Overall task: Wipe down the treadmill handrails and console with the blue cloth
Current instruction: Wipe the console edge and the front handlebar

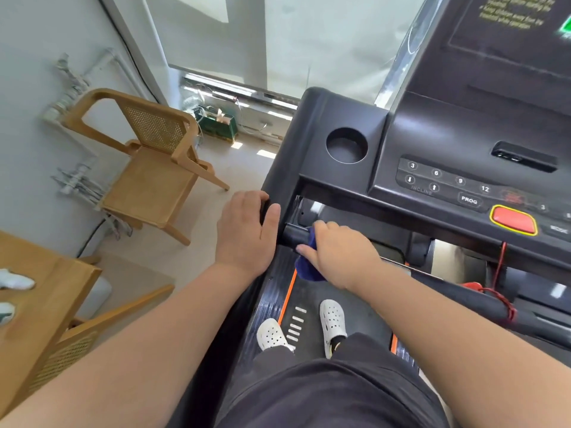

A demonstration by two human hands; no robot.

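I stand on a black treadmill, its console [448, 156] ahead on the right with number buttons, a round cup holder and a red stop button. My left hand [247, 233] grips the left handrail [275, 186], fingers curled over its top. My right hand [336, 251] wraps the blue cloth [307, 270] around the horizontal front bar [293, 236] just below the console. Part of the cloth hangs under that hand.
A wooden cane-back chair [151, 162] stands to the left by the wall. A wooden table [37, 304] and a second chair are at the lower left. A red safety cord [500, 282] hangs from the console to the bar. My white shoes [332, 319] rest on the belt.
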